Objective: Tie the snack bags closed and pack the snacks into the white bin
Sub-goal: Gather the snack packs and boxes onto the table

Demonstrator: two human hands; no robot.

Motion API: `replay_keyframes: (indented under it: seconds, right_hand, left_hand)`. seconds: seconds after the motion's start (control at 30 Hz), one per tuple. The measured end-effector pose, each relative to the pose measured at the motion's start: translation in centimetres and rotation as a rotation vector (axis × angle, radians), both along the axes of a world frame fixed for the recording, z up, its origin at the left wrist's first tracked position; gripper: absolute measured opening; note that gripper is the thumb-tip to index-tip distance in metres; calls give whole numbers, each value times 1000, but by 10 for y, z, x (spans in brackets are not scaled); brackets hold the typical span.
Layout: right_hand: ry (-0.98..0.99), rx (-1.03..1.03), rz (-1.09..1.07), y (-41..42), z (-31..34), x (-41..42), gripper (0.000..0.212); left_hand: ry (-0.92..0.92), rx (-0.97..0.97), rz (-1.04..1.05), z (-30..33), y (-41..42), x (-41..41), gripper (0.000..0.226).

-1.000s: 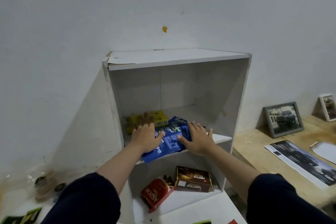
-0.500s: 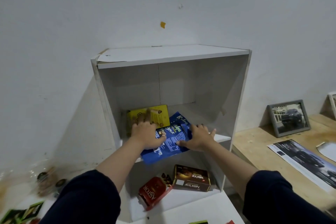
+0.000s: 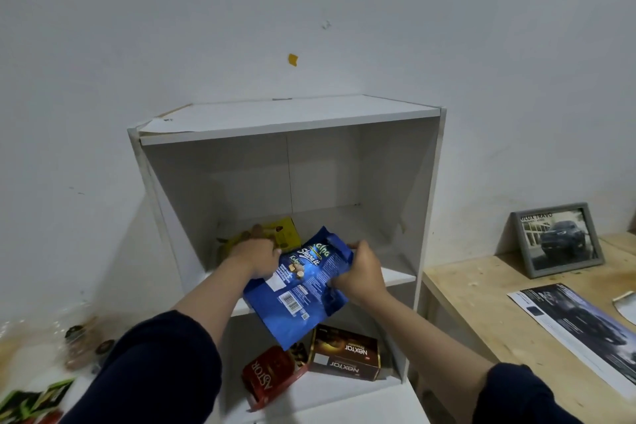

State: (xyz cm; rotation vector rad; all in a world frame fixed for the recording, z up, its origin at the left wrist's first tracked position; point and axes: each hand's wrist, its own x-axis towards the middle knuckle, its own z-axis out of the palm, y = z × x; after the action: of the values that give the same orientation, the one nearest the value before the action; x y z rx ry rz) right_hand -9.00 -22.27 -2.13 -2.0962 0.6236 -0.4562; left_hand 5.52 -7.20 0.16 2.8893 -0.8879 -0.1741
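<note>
Upper shelf, white shelf unit (image 3: 289,120): yellow snack box (image 3: 287,234) at back left.
Lower shelf: red Astor box (image 3: 270,380), brown Nextar box (image 3: 344,353).
Blue snack bag (image 3: 303,289): frame centre, tilted, overhanging the shelf edge.
Left hand (image 3: 254,256): grips bag's left edge.
Right hand (image 3: 361,274): pinches right edge.
Unclear: blurred items, lower left.

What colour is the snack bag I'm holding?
Blue, with white lettering; snack bag, head view.
</note>
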Motion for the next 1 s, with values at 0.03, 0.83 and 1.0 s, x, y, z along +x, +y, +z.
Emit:
replay_keyframes:
  seconds: [0.03,0.83,1.0]
  right_hand:
    - [5,36,-11,-2,0,-2,62]
    - [195,522,244,0,6,-94,16]
    - [323,485,393,57,9,-86,35]
  left_hand:
    - [7,-44,7,2,0,0,37]
    - [151,-502,456,-11,86,-110,99]
    - [251,-659,585,-34,170,-146,74]
